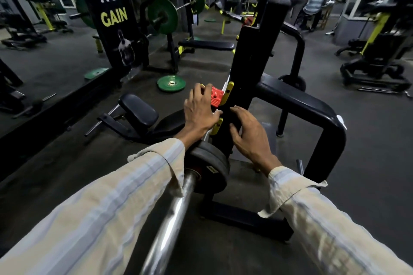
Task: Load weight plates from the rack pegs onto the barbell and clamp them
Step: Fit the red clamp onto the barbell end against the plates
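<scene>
Left hand: the left hand (201, 109) reaches forward along the bar, fingers curled over a red clamp (216, 97) at the rack upright; it looks clamped on it, probably to free or fetch the clamp for the sleeve end.
Right hand: the right hand (250, 134) is spread open against the black rack upright (248, 62), gripping nothing; I judge it steadies the body or the frame.
Hands together: near each other, one on each side of the upright, not touching.
Barbell: the barbell (172, 214) runs from the lower edge up towards the rack, under the left sleeve (125, 187).
Plates: black weight plates (210, 167) already sit on the bar, just below the left wrist; no clamp is visible against them from this side.
Yellow hooks: yellow hooks (228, 92) stick out of the upright right beside the red clamp and crowd the fingers.
Surroundings: a padded bench (138, 111) lies to the left; a green plate (171, 83) lies flat on the floor beyond.
In the way: the upright and a curved black frame bar (312, 105) close off the right side.
</scene>
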